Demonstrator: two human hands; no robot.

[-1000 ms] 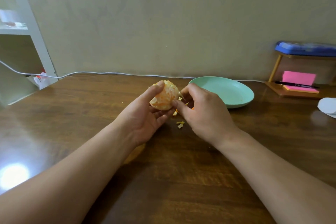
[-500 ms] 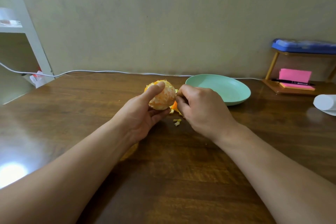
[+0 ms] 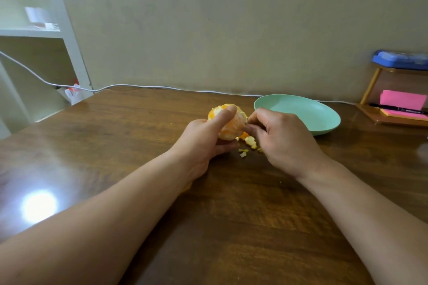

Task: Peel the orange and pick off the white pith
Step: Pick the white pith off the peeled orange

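A mostly peeled orange [image 3: 231,126] with white pith on its flesh is held just above the brown wooden table. My left hand [image 3: 206,143] grips it from below and the left, thumb laid across its top. My right hand [image 3: 281,140] is at the orange's right side, its curled fingertips touching the fruit; what they pinch is hidden. Small bits of peel and pith [image 3: 249,144] lie on the table under and between the hands.
A pale green plate [image 3: 301,112] stands just right of the hands, near the wall. A white cable [image 3: 143,87] runs along the table's back edge. A wooden stand with pink notes and a pen [image 3: 403,109] sits far right. A white shelf unit [image 3: 64,37] stands left.
My right hand's fingertips have stayed working at the orange's right side. More scraps lie below the orange. The view has shifted a little to the left.
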